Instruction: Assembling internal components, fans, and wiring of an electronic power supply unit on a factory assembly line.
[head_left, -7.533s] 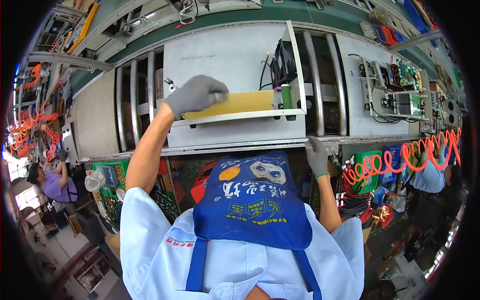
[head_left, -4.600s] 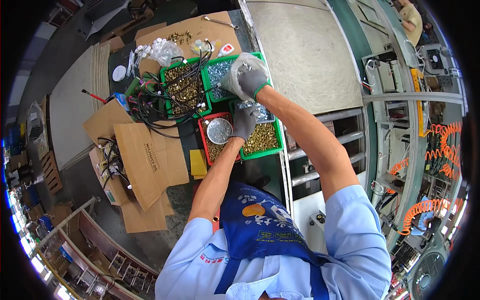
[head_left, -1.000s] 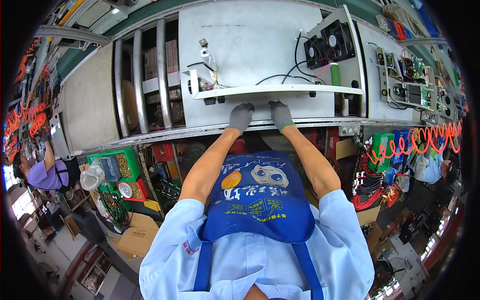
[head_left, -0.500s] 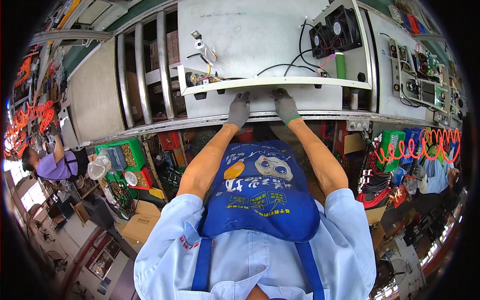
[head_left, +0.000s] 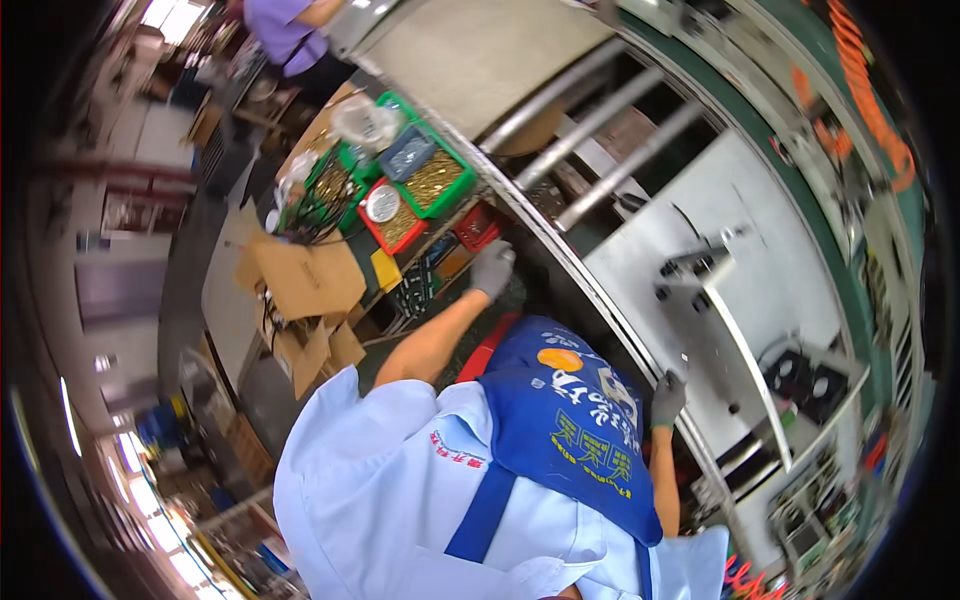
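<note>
Closest to me is the blue apron (head_left: 565, 415), and just past it the gloved right hand (head_left: 667, 400) is at the edge rail (head_left: 600, 300) of the line, its fingers drawn in narrow; I cannot tell whether it grips anything. Out on the other side, the gloved left hand (head_left: 492, 272) hangs loosely curled near a red bin (head_left: 478, 227), and blur keeps me from telling if something small is in its fingers. Across the rail, apart from both hands, the white metal frame (head_left: 748, 365) sits on a pale board (head_left: 690, 215), with two black fans (head_left: 822, 385) at one end and some small dark parts at the other. I'd judge the work partway: the fans appear to be in place, while the stretch between the ends looks mostly bare, so more fitting seems left, though I can't say which pieces. Farther along the bench are a green tray (head_left: 430, 180) of brass-coloured fasteners and a red tray (head_left: 400, 230), then bare rollers (head_left: 590, 150), and farthest off a co-worker in purple (head_left: 280, 35)
</note>
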